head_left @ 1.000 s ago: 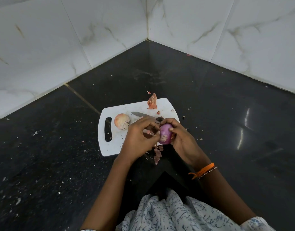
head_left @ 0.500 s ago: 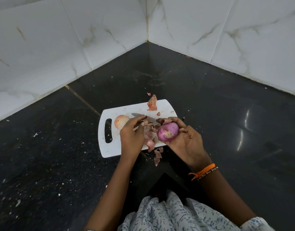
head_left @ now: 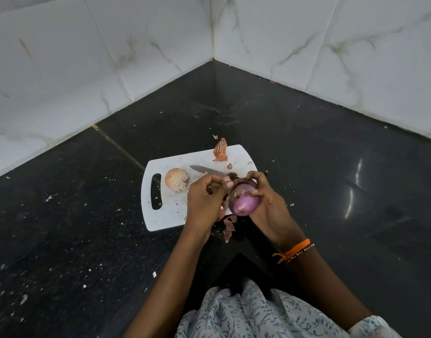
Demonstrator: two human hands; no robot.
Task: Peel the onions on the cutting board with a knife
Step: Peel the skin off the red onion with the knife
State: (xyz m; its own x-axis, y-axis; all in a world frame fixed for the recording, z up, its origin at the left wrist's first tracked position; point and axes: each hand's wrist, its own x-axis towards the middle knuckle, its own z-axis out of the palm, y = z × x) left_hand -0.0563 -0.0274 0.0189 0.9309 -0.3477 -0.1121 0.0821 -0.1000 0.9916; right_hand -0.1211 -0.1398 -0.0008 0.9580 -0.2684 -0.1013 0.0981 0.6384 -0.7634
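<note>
The purple onion [head_left: 243, 203], mostly bare of its dry skin, sits cupped in the right hand [head_left: 265, 203], whose fingers curl round its far side, just above the near right corner of the white cutting board [head_left: 170, 215]. The left hand [head_left: 204, 201] is closed beside it, thumb and fingertips pinching a scrap of skin at the onion's top; half a second ago this hand was lower and further left, dragging a strip of peel away, and the onion's cut end faced the camera, whereas now its smooth side does. A second, unpeeled onion [head_left: 176, 179] rests on the board near the handle slot, where it was before. The knife [head_left: 204, 169] lies flat on the board behind the hands, blade pointing left, untouched. A large curl of skin [head_left: 220, 150] stands at the board's far edge, and smaller peelings [head_left: 228, 228] lie at the near edge under the hands. Around the board the black countertop [head_left: 331, 167] is open on both sides, speckled with crumbs at left, and runs back to the white marble-tiled corner [head_left: 212, 32].
</note>
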